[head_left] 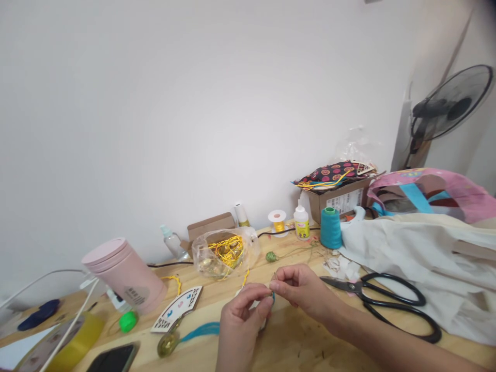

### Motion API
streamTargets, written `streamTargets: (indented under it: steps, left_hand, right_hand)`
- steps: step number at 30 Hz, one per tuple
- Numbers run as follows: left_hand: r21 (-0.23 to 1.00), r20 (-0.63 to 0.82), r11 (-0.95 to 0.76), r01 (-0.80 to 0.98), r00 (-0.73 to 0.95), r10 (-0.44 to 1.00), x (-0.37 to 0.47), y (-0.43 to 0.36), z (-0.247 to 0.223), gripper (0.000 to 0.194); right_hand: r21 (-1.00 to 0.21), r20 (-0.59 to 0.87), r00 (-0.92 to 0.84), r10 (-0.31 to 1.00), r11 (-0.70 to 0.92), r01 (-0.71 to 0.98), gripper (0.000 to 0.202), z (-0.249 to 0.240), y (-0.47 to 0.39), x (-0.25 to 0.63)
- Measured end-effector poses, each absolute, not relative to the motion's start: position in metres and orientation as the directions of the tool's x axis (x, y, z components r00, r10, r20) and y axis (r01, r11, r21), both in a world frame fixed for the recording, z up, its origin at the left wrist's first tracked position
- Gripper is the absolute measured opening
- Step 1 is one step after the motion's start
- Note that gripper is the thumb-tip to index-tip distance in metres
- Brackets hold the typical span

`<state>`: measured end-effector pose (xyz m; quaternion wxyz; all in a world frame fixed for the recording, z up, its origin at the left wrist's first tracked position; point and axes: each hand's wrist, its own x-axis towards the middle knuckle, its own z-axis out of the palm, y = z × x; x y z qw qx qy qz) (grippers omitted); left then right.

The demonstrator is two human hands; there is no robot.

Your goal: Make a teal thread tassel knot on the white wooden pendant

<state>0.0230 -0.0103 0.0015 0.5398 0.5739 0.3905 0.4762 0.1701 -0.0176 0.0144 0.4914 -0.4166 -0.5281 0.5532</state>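
Thread, blue: likely light, limp; pinch near tip.
Left hand pinches it; right hand pinched, hold unclear.

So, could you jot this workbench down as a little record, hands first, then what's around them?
Left hand: fingertips pinched, a bit of blue at them
Right hand: fingertips pinched beside the left's; anything held is too small to tell
Left of hands: blue strands, fan-shaped piece
Right of hands: black-handled scissors, open
Behind: turquoise thread cone, white bottle
Far left: pink canister
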Motion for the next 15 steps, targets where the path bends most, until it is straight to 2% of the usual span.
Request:
streamTargets:
  steps: [4,7,15]
  left_hand:
    - [0.994,0.099,-0.085,-0.068,0.238,0.966,0.0238,-0.0105,0.0022,0.01]
    - [0.997,0.026,-0.008,-0.082,0.22,0.975,0.025,-0.0121,0.0032,0.014]
    - [0.992,-0.078,0.098,-0.082,0.218,0.973,0.0253,-0.0121,0.0025,0.021]
  right_hand:
    - [-0.994,0.072,-0.167,0.983,0.057,-0.096,0.033,0.0136,-0.0162,0.1692]
    - [-0.992,0.109,-0.142,0.984,0.1,-0.072,0.031,0.0116,-0.015,0.1685]
    - [-0.978,0.187,-0.131,0.974,0.196,0.065,0.022,0.0107,-0.016,0.1709]
